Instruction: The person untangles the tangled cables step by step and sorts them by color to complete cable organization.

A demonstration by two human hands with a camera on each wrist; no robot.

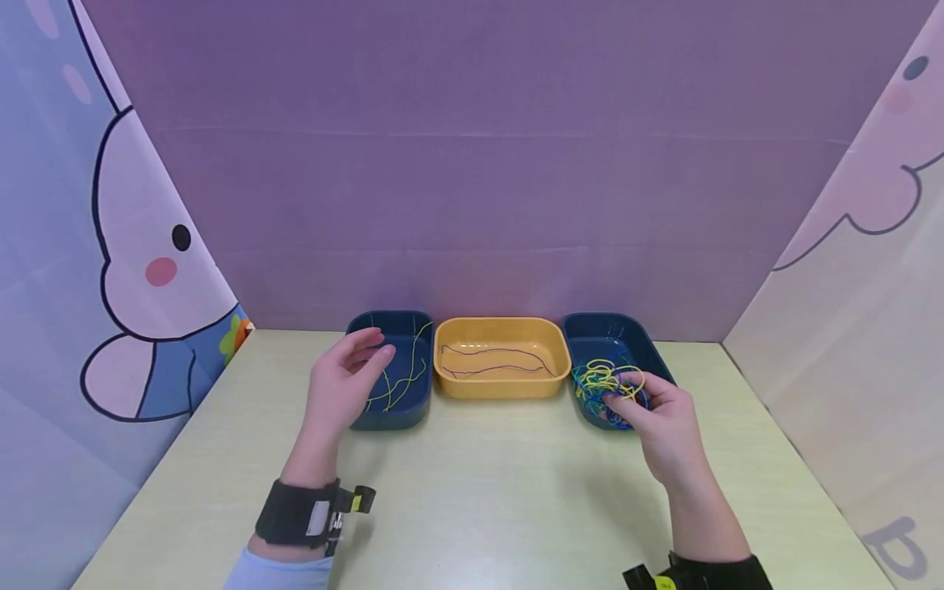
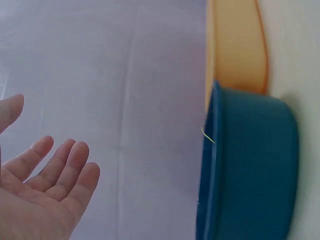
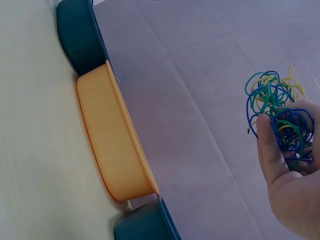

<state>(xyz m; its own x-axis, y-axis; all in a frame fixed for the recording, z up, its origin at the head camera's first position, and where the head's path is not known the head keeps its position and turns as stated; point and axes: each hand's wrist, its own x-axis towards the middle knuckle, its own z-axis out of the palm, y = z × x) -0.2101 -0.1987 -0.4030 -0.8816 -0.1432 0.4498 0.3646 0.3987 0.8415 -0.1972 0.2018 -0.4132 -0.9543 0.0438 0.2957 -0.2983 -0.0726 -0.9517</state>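
A tangled bunch of thin yellow, green and blue cords [image 1: 601, 381] is held by my right hand [image 1: 667, 426], above the right dark blue bin [image 1: 656, 354]. In the right wrist view the thumb and fingers grip the tangle [image 3: 277, 112], with loops sticking out on both sides. My left hand [image 1: 342, 377] hovers over the left dark blue bin [image 1: 391, 419], fingers relaxed and nothing between them. Yellow cords [image 1: 406, 381] lie in that left bin, one reaching its rim. The left wrist view shows the left palm [image 2: 45, 200] with fingers spread apart from the bin [image 2: 255, 165].
Between the two blue bins stands a yellow bin [image 1: 503, 391] with dark purplish cords [image 1: 501, 352] along its bottom. All three stand in a row on a pale table [image 1: 479, 508]. A purple cloth [image 1: 472, 164] rises behind them, with printed cloth panels [image 1: 170, 287] at the sides.
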